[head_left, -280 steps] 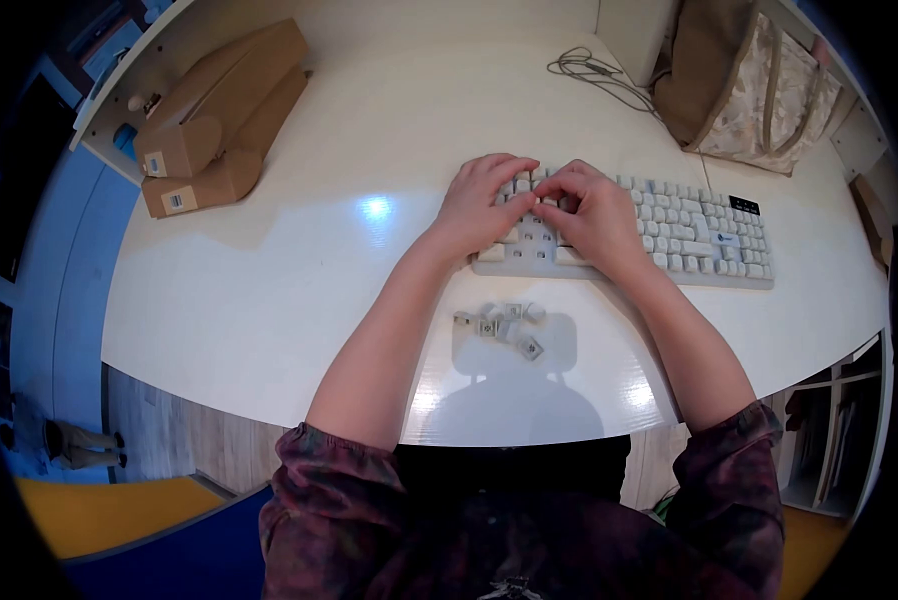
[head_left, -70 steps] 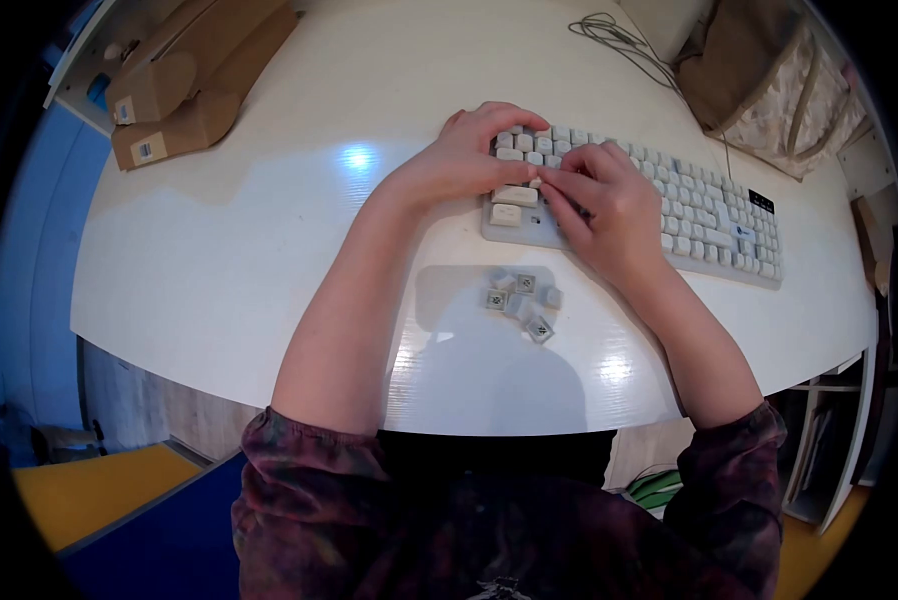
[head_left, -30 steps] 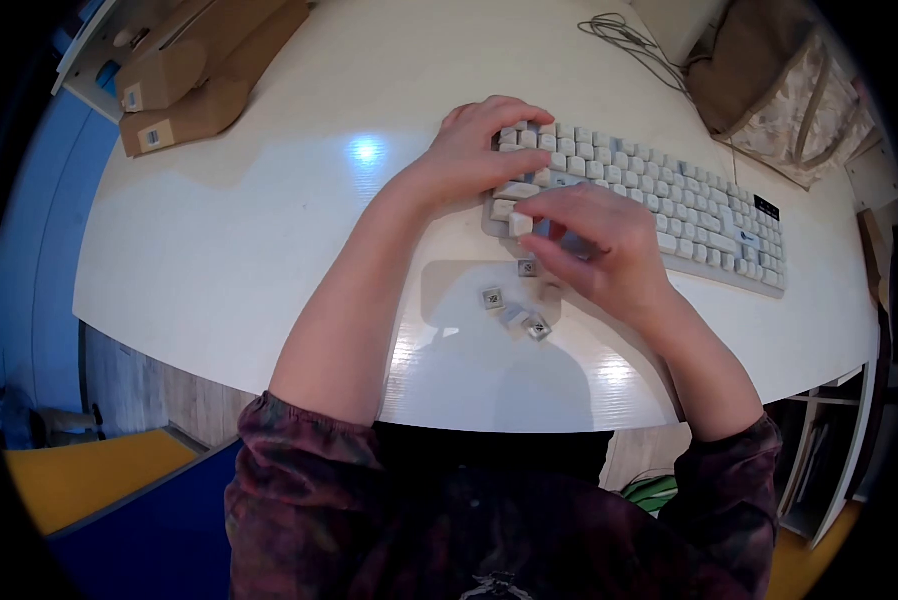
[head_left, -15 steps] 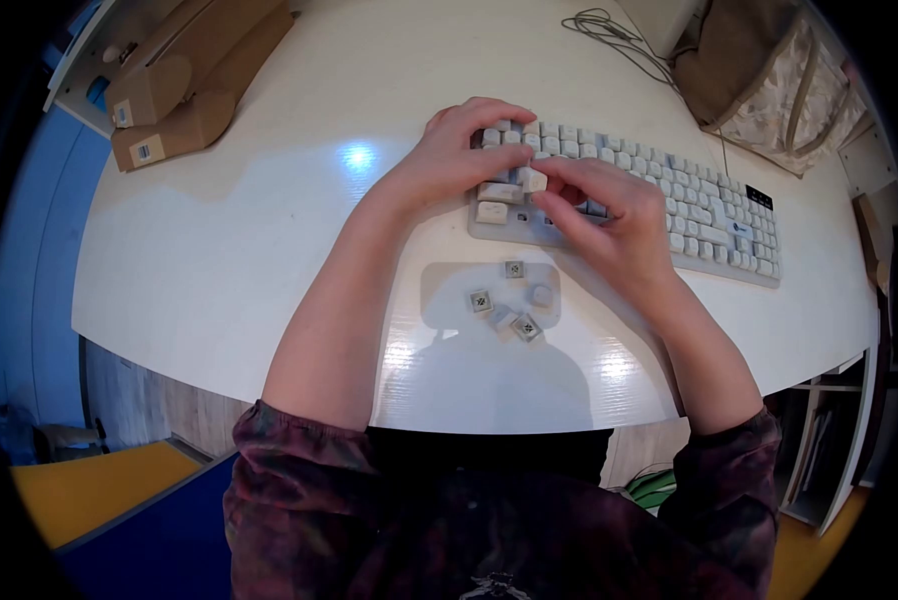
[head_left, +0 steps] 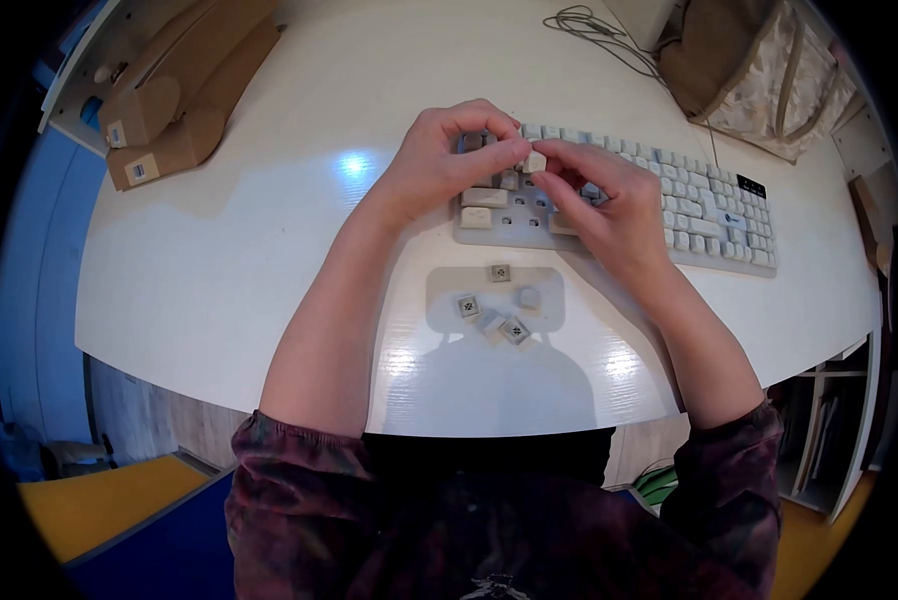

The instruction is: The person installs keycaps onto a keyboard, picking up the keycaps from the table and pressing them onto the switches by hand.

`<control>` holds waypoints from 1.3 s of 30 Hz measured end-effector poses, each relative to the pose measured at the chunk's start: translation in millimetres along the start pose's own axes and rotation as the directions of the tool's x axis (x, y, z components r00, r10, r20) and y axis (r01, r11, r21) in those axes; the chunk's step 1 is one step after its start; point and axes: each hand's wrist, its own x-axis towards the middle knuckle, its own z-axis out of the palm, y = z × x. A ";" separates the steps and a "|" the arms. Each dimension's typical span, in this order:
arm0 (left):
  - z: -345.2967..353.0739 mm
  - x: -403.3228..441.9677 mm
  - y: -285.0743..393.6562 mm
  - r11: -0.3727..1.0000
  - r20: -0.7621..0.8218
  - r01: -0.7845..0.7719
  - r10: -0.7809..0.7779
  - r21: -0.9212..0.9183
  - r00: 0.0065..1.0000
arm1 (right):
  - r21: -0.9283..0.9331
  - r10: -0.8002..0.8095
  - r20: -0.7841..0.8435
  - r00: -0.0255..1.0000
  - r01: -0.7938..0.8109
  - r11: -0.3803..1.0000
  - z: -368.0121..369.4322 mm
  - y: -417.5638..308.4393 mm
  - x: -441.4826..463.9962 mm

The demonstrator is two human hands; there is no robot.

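A white keyboard (head_left: 702, 228) lies on the desk, with bare switch spots showing at its lower left. My right hand (head_left: 614, 200) pinches a white keycap (head_left: 535, 161) above the keyboard's left part. My left hand (head_left: 449, 160) is curled over the keyboard's left end, thumb and index finger drawn close together, the thumb tip against the same keycap. Several loose keycaps lie on the desk in front of the keyboard; one (head_left: 500, 272) is underside up, as is another (head_left: 515, 330), while a third (head_left: 529, 298) shows a pale top.
Brown cardboard pieces (head_left: 174, 110) stand at the desk's back left. A coiled cable (head_left: 594, 30) lies at the back, beside a brown and patterned bag (head_left: 759, 95) at the right. Open shelves (head_left: 819, 430) are below the desk's right edge.
My right hand took one keycap from the loose group and raised it over the keyboard. Both hands' fingertips have come together at it. The view has shifted slightly.
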 end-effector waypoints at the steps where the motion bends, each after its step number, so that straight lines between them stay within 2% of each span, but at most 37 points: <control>1: 0.3 0.1 -0.2 1.000 0.004 0.003 -0.003 -0.004 1.000 | -0.001 0.001 0.000 1.000 -0.001 1.000 -0.1 0.4 0.1; 10: 2.5 0.9 -1.7 1.000 0.008 0.008 -0.008 -0.002 1.000 | -0.002 -0.014 0.006 1.000 0.014 1.000 -0.1 2.2 1.2; 14: 3.7 -0.9 1.9 0.997 0.015 0.049 -0.048 -0.058 0.999 | 0.102 0.034 -0.023 0.999 -0.032 0.994 0.5 2.9 1.3; 16: 3.1 -1.1 4.5 0.998 0.026 0.057 -0.057 -0.016 0.998 | 0.151 0.065 -0.035 0.997 -0.059 0.987 1.1 3.3 2.0; 31: 6.3 -0.4 -0.3 0.996 0.007 0.038 -0.039 0.086 0.999 | 0.260 0.254 -0.029 0.967 -0.238 0.936 0.4 5.8 1.2; 35: 6.1 0.2 -2.3 0.996 0.012 0.006 -0.007 0.091 1.000 | 0.239 0.232 -0.056 0.971 -0.212 0.948 2.1 8.0 0.7; 39: 9.6 -0.4 2.0 0.997 -0.033 0.045 -0.047 -0.059 0.998 | 0.149 0.159 -0.091 0.983 -0.144 0.978 2.5 5.9 2.6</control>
